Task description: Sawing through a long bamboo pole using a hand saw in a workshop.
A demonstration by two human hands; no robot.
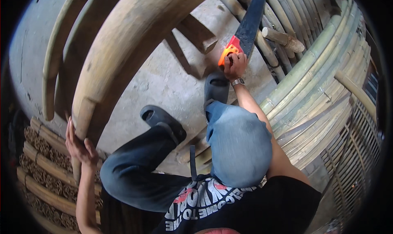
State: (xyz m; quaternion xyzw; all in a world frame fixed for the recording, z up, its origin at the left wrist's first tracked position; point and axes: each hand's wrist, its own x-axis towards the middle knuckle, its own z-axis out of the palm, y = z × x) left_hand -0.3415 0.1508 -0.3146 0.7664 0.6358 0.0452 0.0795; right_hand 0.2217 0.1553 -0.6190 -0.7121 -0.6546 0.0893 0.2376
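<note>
Right hand (236, 64) clamped on handsaw (245, 33), upper right of frame, angled outward, presumably for clearance. Left hand (82, 150), fingers apart, against wooden beam (110, 49) end at left, likely steadying.

Floor (143, 80): bare stretch is opening between beam (110, 58) and left shoe (161, 119); a hand could be passing there. Beam is arching over the upper left, standing ahead of the left hand (83, 146). Block (199, 34) is jutting into the gap between beam and saw (245, 31), leaving a narrower strip of floor. Right hand (235, 65) is gripping the saw; its blade (252, 17) is closing off the way up and to the right. Right shoe (217, 88) is standing just below that hand; right knee (239, 146) is flanking the forearm (250, 101). Bamboo (313, 88) is walling the right side; stacked poles (57, 199) are crowding the lower left, near the left hand.
</note>
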